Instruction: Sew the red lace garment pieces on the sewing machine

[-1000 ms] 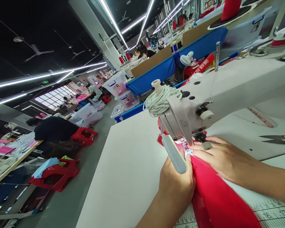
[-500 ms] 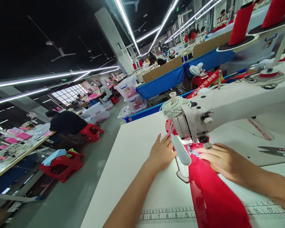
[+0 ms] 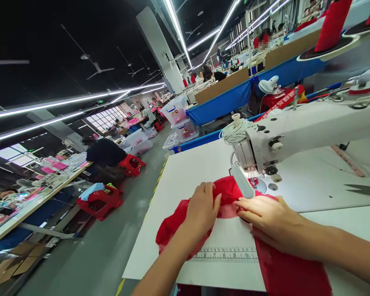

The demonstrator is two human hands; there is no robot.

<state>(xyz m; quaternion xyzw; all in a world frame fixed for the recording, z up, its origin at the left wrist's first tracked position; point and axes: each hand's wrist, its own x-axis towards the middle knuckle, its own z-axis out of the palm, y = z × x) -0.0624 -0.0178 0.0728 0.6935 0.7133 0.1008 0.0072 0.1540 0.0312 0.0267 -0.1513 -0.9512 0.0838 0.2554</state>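
Note:
Red fabric (image 3: 226, 191) lies in front of the white sewing machine (image 3: 249, 150), and one part of it reaches the needle area. My left hand (image 3: 202, 209) has its fingers curled over the cloth left of the needle; a bunched section (image 3: 169, 226) spreads out beneath that wrist. Close to the needle, my right hand (image 3: 268, 216) pinches the fabric's near edge. From under this hand a long red panel (image 3: 291, 263) hangs toward the table's front edge. A pale oblong attachment (image 3: 243, 181) partly hides the stitching spot.
A printed ruler scale (image 3: 225, 255) runs along the white table (image 3: 185, 172). Scissors (image 3: 365, 190) rest at the right, under the machine arm. Pale green cord (image 3: 237, 132) sits on the machine head. Leftward across the aisle are a red stool (image 3: 100, 203) and a seated person (image 3: 105, 152).
My left hand has moved down and closed on the red fabric, which is now drawn out leftward from the machine. My right hand has shifted slightly left and nearer. The view has turned a little left.

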